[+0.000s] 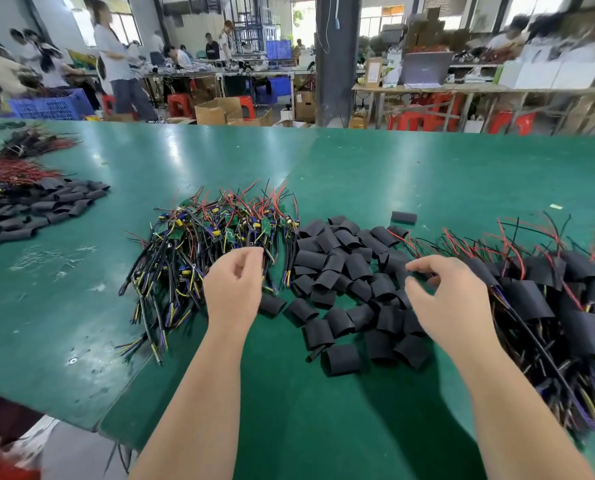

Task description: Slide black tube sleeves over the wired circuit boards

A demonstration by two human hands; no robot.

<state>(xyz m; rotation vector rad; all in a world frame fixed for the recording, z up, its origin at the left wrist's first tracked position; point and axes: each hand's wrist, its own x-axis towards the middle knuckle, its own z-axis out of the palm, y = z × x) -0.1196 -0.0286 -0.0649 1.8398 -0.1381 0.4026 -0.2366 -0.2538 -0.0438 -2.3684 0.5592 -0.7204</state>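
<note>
Short black tube sleeves [341, 271]: matte, soft-looking, flattened to an oval section, both ends open. They are heaped loose mid-width on the smooth, glossy green table surface [427, 168], closer to its near edge than its far edge. Just left of the heap and touching it is a tangle of small green wired circuit boards [216, 233] with yellow and blue components and thin black, red, yellow and blue leads, the lead ends fanning toward the near edge. Toward the right edge lie sleeved boards [549, 306], black tubes with red and black leads sticking out, this pile overlapping the loose heap. One lone black sleeve [404, 216] lies apart on the far side of the heap. Left hand [233, 282]: released, fingers loosely curled, nothing seen in it, over the right fringe of the board tangle. Right hand [441, 296]: released, fingers spread and bent, tips at the sleeves on the heap's right side, nothing grasped. At the left edge are a second heap of black sleeves [39, 209] and red and black wire bundles [15, 168], well apart from both hands. Open green surface lies between the forearms down to the near edge, and broadly beyond the heaps to the far edge.
</note>
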